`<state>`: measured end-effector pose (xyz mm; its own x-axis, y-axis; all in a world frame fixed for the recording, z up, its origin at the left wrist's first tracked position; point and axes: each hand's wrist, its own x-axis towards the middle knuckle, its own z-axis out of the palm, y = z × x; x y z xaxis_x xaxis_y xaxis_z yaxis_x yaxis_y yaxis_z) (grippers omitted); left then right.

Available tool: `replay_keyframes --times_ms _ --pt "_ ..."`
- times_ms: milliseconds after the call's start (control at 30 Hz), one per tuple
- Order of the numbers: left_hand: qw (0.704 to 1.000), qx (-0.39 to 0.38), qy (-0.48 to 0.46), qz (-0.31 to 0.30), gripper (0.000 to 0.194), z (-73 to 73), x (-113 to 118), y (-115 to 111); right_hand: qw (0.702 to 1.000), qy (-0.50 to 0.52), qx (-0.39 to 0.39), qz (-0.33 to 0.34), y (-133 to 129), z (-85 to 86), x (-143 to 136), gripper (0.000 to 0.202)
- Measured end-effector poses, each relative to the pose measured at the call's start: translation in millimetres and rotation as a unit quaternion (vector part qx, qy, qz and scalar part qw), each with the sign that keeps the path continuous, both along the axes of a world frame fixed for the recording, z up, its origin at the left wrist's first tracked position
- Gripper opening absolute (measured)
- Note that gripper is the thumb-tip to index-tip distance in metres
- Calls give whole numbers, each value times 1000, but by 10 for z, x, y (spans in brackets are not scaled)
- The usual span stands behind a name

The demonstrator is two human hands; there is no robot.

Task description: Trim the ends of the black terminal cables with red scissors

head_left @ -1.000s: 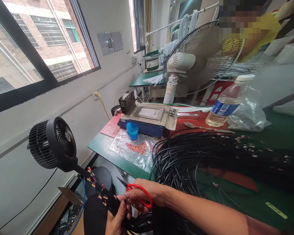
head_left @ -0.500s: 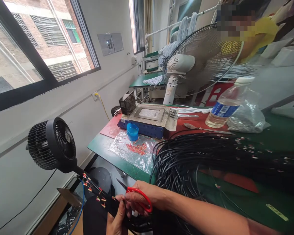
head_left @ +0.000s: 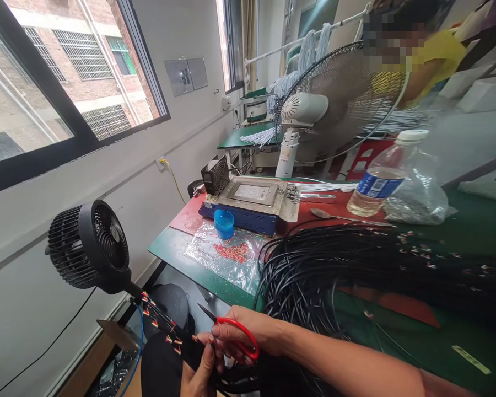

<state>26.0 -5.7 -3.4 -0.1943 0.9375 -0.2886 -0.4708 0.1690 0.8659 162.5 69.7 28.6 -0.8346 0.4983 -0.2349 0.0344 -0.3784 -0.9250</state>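
Note:
Red-handled scissors [head_left: 243, 333] sit in my right hand [head_left: 235, 331], their dark pointed blades aimed up and left. My left hand [head_left: 199, 372] is closed around a bundle of black cables [head_left: 182, 336] lying over my dark-clothed leg. Short red, yellow and white wire ends fan out from the cable tips on the bundle's left side. Thumb and fingers of both hands meet near one cable end, and what is pinched there is too small to make out. A large heap of black cables [head_left: 301, 281] lies on the table just beyond my right forearm.
A blue cup [head_left: 224, 224] stands by clippings on a plastic sheet [head_left: 194, 248]. Behind are a blue-based heating device [head_left: 240, 216], a bottle [head_left: 374, 184] and a large fan [head_left: 306, 110]. A black fan [head_left: 103, 242] stands left. A person in yellow [head_left: 442, 55] is at the back right.
The view has shifted very slightly. Both hands, the scissors and the cable bundle keep nearly the same positions.

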Motion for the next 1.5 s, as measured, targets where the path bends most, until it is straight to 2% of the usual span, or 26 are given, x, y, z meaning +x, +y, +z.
replay_keyframes --times_ms 133,233,400,600,733,867,1000,1100,1267,1500 --pt "999 30 20 -36 21 -15 -16 4 1000 11 -7 -13 7 -75 -3 48" --pt "998 37 19 -45 20 -64 -44 22 1000 6 -14 -22 8 -67 -9 51" --pt "1000 13 4 -26 15 -111 -70 24 999 25 -9 -25 2 -23 -12 55" --pt "1000 4 13 -23 15 -91 -52 2 999 34 0 -13 18 -34 1 52" --pt "997 41 53 -40 19 -75 -47 -4 1000 17 10 -2 33 -60 13 50" --pt "995 27 91 -36 24 -62 -55 -20 1000 5 0 8 29 -63 12 46" --pt "994 19 107 -30 26 -90 -69 -20 999 14 -8 -28 11 -81 -6 44" --pt "997 8 77 -25 22 -124 -73 -7 999 19 -2 -51 8 -99 -13 47" --pt "1000 -8 26 3 17 -139 -59 2 999 26 -1 -34 22 -87 -4 51" --pt "1000 -13 -7 13 15 -117 -41 -4 999 19 -21 -44 5 -78 -3 51"
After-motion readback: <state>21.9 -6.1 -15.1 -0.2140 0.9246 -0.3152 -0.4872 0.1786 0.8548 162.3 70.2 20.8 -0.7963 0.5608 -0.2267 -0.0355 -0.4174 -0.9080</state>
